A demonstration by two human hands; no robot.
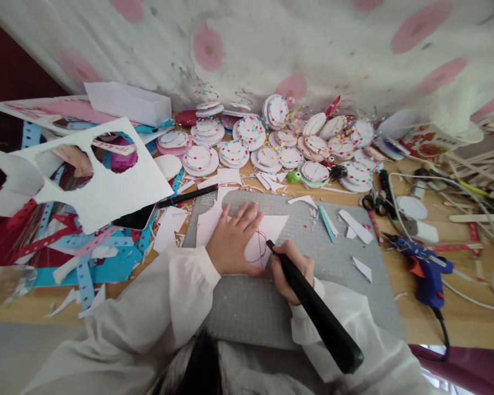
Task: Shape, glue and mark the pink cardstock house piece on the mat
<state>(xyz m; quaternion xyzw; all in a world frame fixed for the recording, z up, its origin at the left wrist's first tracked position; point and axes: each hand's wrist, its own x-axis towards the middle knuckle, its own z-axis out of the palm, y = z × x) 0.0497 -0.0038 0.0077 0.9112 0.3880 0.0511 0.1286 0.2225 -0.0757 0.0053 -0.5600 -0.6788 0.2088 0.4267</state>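
Observation:
My left hand point(235, 241) lies flat with fingers spread on a piece of white sheet point(276, 224), pressing it on the grey cutting mat point(333, 285). A red hand-drawn round outline with a straight line through it shows beside my thumb. My right hand point(291, 269) is closed round a long black pen-like tool point(319, 310), thicker toward its rear end. Its tip is close to the right side of the red outline; whether it touches the sheet I cannot tell. Above my left hand lies a black pen point(189, 195).
White scraps point(355, 226) and a teal strip point(326, 222) lie on the mat. Many tiered white discs with coloured dots point(234, 153) line the back. Cut-out white board point(119, 181) and ribbons fill the left. At right are a blue glue gun point(426, 269), scissors point(374, 204) and cables.

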